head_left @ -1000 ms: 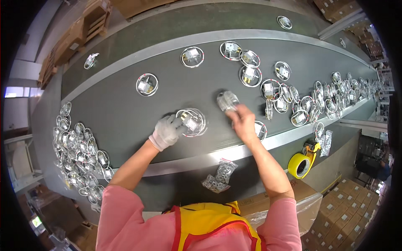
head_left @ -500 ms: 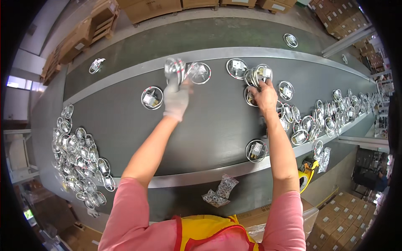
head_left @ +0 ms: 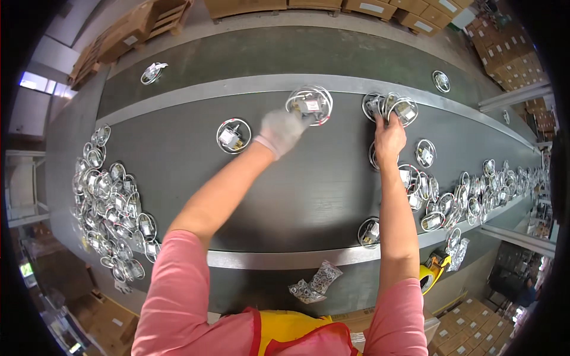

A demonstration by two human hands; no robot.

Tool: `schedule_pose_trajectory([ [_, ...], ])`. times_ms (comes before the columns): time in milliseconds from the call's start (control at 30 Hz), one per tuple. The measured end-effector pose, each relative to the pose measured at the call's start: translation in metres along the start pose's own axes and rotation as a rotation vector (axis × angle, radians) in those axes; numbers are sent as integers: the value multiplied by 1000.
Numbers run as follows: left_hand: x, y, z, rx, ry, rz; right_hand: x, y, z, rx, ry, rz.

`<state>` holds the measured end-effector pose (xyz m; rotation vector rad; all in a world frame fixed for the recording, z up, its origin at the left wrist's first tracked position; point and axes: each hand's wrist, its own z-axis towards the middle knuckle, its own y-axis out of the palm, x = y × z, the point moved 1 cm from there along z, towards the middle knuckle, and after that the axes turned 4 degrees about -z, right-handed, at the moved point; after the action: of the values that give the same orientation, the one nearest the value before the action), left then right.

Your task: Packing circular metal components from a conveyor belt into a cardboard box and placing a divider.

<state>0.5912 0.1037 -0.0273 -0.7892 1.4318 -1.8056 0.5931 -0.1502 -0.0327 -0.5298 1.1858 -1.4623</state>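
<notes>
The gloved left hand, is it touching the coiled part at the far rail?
Touching: the head view shows the left hand with its fingers overlapping the coiled part.

left hand (head_left: 284, 129) reached further right, right hand (head_left: 389, 132) onto far coils (head_left: 393, 105)
</notes>
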Motion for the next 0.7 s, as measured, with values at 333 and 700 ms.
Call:
schedule_pose_trajectory([
  [333, -101, -16, -83, 17, -147, -84, -12, -23, -37, -366, -626, 445],
  [700, -14, -20, -55, 316, -714, -1321, -36, -83, -135, -490, -809, 550],
])
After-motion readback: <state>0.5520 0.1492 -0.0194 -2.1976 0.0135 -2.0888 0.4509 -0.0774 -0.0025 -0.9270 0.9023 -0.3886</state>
